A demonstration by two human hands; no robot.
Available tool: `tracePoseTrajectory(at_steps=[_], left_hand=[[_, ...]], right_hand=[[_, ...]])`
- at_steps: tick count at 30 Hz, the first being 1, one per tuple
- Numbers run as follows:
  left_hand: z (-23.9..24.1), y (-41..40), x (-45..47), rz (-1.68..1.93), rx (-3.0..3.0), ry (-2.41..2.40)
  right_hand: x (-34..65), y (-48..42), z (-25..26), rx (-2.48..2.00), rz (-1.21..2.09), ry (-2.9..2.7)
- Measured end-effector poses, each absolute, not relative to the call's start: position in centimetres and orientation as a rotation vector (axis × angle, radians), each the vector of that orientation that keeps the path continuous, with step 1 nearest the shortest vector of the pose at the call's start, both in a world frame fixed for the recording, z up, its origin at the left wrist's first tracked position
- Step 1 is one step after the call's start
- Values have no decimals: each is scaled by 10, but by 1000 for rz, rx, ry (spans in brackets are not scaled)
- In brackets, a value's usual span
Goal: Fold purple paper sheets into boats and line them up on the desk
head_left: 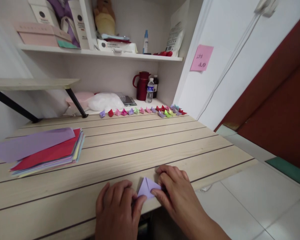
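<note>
A small piece of folded lilac paper (146,189) lies near the front edge of the table, its shape a triangle with a seam running down from the peak. My left hand (118,203) is closed at its left corner, with the thumb on the lower edge. On the other side, my right hand (173,188) pinches the right corner between thumb and curled fingers. The underside of the paper is hidden.
A stack of coloured paper (50,153) lies at the left, a lilac sheet on top. Several folded paper pieces (124,112) line the table's back edge. Behind them stand a red jug (142,86) and a water bottle (150,90). A small raised shelf (35,83) stands back left.
</note>
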State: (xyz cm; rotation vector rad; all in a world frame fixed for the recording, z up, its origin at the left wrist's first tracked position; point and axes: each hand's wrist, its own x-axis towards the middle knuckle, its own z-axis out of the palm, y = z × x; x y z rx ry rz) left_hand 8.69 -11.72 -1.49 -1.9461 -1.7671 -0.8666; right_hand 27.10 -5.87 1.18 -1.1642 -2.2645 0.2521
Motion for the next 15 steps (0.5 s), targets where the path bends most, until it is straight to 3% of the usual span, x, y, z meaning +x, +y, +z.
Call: tracePoseTrajectory(at_steps=[15], left_hand=[[-22,-111,89,-883,-1935,-1860]], right_hand=[[272,-52,9,-1139,210,-2270]])
